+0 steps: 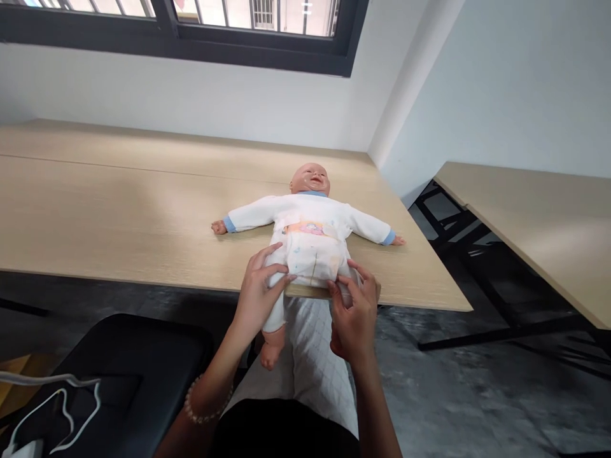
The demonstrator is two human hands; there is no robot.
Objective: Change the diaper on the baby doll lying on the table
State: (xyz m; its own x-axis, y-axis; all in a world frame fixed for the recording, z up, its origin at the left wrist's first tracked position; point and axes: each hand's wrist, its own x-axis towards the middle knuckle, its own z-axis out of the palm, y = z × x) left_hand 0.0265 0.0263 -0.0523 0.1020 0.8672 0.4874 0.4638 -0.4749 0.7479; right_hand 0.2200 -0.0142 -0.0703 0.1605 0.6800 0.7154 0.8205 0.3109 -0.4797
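Note:
A baby doll (310,219) lies on its back on a light wood table (119,216), arms spread, in a white top with blue cuffs. Its head (310,179) points away from me, and its legs hang past the table's near edge. A white diaper (312,257) covers its hips. My left hand (260,292) holds the diaper's left side with spread fingers. My right hand (351,312) grips the lower right edge by the doll's other leg, which is mostly hidden. One bare foot (272,353) shows below my left hand.
A white quilted cloth (310,362) lies across my lap below the doll. A black padded seat (114,375) with a white cable (62,407) sits at lower left. A second table (525,229) stands at right, and a dark-framed window (252,19) is above the far wall.

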